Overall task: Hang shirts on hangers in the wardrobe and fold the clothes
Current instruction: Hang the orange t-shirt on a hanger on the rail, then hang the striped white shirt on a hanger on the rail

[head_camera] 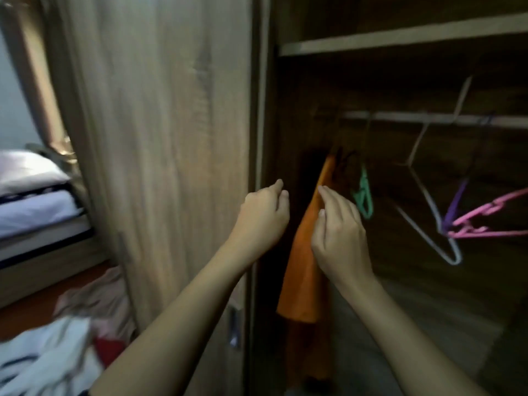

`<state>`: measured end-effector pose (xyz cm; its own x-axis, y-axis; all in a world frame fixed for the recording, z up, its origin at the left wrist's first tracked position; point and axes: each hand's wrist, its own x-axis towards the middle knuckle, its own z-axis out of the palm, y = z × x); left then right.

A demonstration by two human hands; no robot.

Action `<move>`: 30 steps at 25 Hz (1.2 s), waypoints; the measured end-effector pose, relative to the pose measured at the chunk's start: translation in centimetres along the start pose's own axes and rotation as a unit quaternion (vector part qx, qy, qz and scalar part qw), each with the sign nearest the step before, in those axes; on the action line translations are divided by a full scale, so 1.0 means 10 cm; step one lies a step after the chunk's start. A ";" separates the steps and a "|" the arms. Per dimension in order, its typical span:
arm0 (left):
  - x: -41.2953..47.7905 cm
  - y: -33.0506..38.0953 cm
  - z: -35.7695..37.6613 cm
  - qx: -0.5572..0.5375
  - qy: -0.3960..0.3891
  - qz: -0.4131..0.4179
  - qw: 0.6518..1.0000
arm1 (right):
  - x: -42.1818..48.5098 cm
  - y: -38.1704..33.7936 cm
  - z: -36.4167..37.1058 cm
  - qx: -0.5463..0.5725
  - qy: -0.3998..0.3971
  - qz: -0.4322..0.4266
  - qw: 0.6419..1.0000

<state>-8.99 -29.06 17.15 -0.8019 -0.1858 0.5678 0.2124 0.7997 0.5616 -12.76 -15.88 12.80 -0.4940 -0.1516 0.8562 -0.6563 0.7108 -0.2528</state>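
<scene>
Head view: orange shirt [303,275] hung at left end of rail [428,119]; left hand [264,214] loosely curled, empty; right hand [340,227] against shirt, grip cannot be told.

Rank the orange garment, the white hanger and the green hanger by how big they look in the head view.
1. orange garment
2. white hanger
3. green hanger
The hangers are blurred, yet the differences look clear.
</scene>
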 end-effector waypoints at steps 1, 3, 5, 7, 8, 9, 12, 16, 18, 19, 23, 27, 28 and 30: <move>-0.23 -0.24 -0.11 0.007 0.026 -0.003 1.000 | -0.15 -0.17 0.16 0.028 -0.014 -0.004 0.999; -0.69 -0.83 -0.37 0.039 0.055 -0.038 0.997 | -0.48 -0.57 0.57 0.076 -0.060 -0.006 0.995; -1.07 -1.42 -0.59 0.080 0.039 -0.082 0.993 | -0.73 -0.88 0.97 0.093 -0.103 -0.009 0.990; -1.53 -2.11 -0.91 0.121 -0.003 -0.135 0.983 | -0.99 -1.34 1.45 0.117 -0.180 -0.026 0.976; -1.78 -2.47 -1.08 0.142 -0.023 -0.161 0.977 | -1.11 -1.59 1.70 0.129 -0.217 -0.032 0.967; -2.01 -2.76 -1.24 0.165 -0.040 -0.188 0.967 | -1.22 -1.81 1.93 0.143 -0.247 -0.037 0.958; -2.55 -3.53 -1.62 0.242 -0.069 -0.218 0.943 | -1.44 -2.37 2.50 0.167 -0.339 -0.028 0.925; -2.82 -4.29 -1.95 0.335 -0.139 -0.225 0.904 | -1.55 -2.85 3.08 0.149 -0.473 0.008 0.868; -2.95 -4.54 -1.98 0.355 -0.182 -0.221 0.890 | -1.59 -2.99 3.26 0.127 -0.507 0.064 0.850; -3.00 -4.62 -1.98 0.360 -0.192 -0.212 0.888 | -1.61 -3.05 3.33 0.121 -0.517 0.099 0.842; -3.09 -4.77 -1.92 0.354 -0.197 -0.212 0.889 | -1.49 -3.10 3.42 0.102 -0.540 0.160 0.820; -3.07 -4.71 -1.90 0.359 -0.111 -0.186 0.908 | -1.01 -3.19 3.30 0.123 -0.447 0.072 0.883; -3.00 -4.67 -1.92 0.351 -0.062 -0.188 0.915 | -0.87 -3.24 3.25 0.141 -0.419 0.010 0.897; -2.67 -4.57 -2.02 0.266 0.024 -0.243 0.932 | -0.68 -3.31 3.14 0.132 -0.413 -0.145 0.890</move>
<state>14.01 -72.17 -11.52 -0.7031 -0.6147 0.3576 -0.4869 0.7826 0.3878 -5.58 -59.99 1.18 -0.4614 -0.8320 0.3080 -0.8814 0.3900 -0.2667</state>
